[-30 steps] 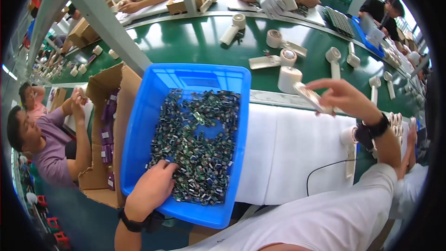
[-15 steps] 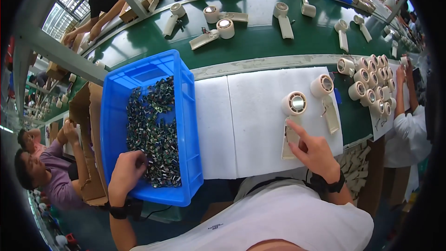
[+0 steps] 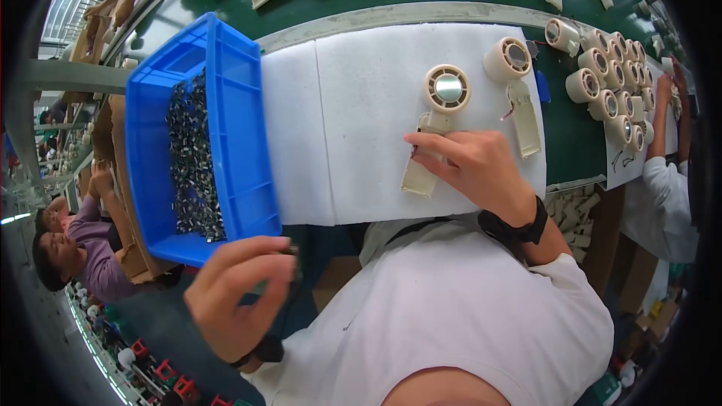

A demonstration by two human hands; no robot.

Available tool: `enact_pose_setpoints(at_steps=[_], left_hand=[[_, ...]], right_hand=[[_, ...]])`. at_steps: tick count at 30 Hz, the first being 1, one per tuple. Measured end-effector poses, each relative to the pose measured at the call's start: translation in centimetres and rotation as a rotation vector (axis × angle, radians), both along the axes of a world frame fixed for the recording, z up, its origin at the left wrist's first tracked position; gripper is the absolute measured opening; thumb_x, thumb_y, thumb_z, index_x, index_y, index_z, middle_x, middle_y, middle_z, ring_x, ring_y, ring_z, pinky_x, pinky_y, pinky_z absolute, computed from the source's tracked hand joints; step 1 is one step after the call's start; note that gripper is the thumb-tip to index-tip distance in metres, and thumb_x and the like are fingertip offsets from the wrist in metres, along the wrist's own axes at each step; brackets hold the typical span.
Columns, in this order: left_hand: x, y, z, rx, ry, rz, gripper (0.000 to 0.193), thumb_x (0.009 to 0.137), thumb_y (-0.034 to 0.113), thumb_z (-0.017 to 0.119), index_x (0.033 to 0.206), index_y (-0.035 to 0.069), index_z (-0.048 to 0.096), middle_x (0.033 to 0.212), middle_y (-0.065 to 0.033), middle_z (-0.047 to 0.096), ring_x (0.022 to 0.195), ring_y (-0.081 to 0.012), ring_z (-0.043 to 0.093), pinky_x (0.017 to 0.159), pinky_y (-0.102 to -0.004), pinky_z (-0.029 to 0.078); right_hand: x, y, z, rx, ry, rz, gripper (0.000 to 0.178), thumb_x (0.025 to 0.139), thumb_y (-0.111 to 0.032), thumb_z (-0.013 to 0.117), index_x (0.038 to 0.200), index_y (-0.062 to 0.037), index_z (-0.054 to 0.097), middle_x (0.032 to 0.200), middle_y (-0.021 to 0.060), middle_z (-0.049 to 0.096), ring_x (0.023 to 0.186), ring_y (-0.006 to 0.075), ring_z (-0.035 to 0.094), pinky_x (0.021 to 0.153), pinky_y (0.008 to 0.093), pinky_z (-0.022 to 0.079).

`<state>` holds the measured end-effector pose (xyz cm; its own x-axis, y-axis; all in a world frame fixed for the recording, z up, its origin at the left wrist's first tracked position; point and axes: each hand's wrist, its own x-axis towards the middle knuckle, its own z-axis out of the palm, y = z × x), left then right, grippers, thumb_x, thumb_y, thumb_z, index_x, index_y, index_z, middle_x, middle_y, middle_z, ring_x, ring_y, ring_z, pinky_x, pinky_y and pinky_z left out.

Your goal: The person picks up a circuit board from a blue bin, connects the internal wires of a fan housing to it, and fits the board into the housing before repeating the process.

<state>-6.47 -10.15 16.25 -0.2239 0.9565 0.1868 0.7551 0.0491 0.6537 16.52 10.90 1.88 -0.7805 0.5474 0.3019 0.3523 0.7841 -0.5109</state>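
In the head view, my left hand (image 3: 219, 302) pinches a small, blurred dark piece (image 3: 295, 259) near the smooth blue plastic bin (image 3: 244, 135) of tiny circuit boards (image 3: 192, 165). My right hand (image 3: 487, 169) hovers at a hollow cream handle (image 3: 418, 180); I can't tell whether its fingertips meet. Just beyond sits a round, slotted fan head (image 3: 447, 89).

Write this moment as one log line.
left hand: small dark part at fingertips, blurred; right hand: over fan handle; blue bin: circuit boards

Right of blue bin (image 3: 242, 139), white mat (image 3: 353, 158) is lying bare, leaving passage; farther right, right hand (image 3: 479, 169) and fan (image 3: 448, 89) are blocking, second fan (image 3: 509, 60) standing beyond; left hand (image 3: 244, 293) is crowding bin's near corner.
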Motion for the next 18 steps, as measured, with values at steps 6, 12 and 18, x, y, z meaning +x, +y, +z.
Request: enact_pose_setpoints(at_steps=[6, 12, 18], left_hand=[[4.4, 6.2, -11.4, 0.050, -0.262, 0.137, 0.032, 0.088, -0.008, 0.072, 0.120, -0.001, 0.070, 0.111, -0.0150, 0.073, 0.092, -0.0191, 0.072, 0.079, -0.0284, 0.058], [4.9, 8.0, -13.6, -0.036, -0.255, 0.159, 0.040, 0.089, -0.006, 0.070, 0.128, 0.003, 0.070, 0.109, -0.0122, 0.073, 0.089, -0.0178, 0.070, 0.081, -0.0304, 0.058], [4.5, 8.3, -13.0, -0.093, -0.139, 0.045, 0.039, 0.087, -0.006, 0.070, 0.124, 0.005, 0.073, 0.104, -0.0116, 0.073, 0.086, -0.0186, 0.069, 0.080, -0.0311, 0.055]], right_hand=[[-0.4, 0.1, -0.1, -0.038, 0.001, 0.030, 0.029, 0.086, -0.017, 0.080, 0.114, -0.0198, 0.076, 0.070, 0.0016, 0.068, 0.057, 0.0206, 0.064, 0.052, 0.0333, 0.049], [0.2, 0.0, -0.3, -0.062, 0.002, 0.030, 0.026, 0.087, -0.016, 0.078, 0.112, -0.0190, 0.076, 0.070, 0.0016, 0.068, 0.058, 0.0212, 0.064, 0.053, 0.0338, 0.049], [-0.1, 0.4, -0.4, -0.059, 0.029, 0.037, 0.026, 0.086, -0.014, 0.077, 0.112, -0.0170, 0.075, 0.071, 0.0015, 0.068, 0.060, 0.0214, 0.065, 0.054, 0.0340, 0.050]])
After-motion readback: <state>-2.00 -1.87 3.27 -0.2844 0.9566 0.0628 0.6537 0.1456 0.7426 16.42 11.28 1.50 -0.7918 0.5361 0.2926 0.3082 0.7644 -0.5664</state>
